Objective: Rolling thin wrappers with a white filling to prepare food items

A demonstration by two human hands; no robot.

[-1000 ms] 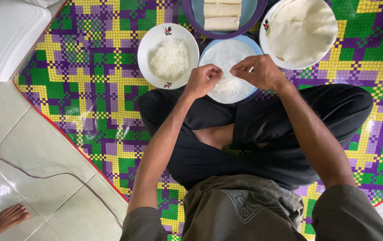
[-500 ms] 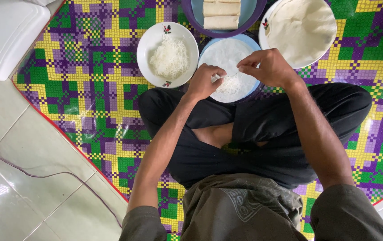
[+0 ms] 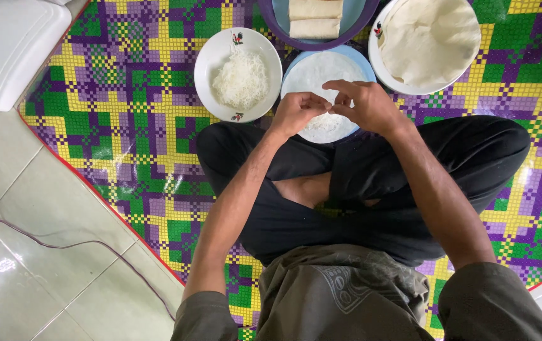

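- Both hands have drifted toward mid-plate since prev frame; fingertips now meet
- Left hand (image 3: 296, 112) & right hand (image 3: 364, 104) pinch filling over wrapper sheet (image 3: 318, 72) on blue plate (image 3: 360, 60)
- Filling's long axis runs left-right, directly under both grips; shredded-noodle bowl (image 3: 238, 74) nearer left hand

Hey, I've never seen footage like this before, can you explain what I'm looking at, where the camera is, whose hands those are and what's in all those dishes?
The camera sits on a person's head and looks straight down, so you see their own arms, crossed legs in dark trousers and the floor in front of them. They sit on a woven mat in purple, green and yellow, laid over pale floor tiles.

The left hand and right hand meet, fingertips together, over a blue plate bearing a thin white wrapper sheet; they seem to pinch its near edge, perhaps over some filling.

Left of it, a white bowl holds white shredded strands. At the top a purple dish holds two finished pale rolls. At the top right a white plate carries a stack of wrappers. A white plastic container stands at the top left.
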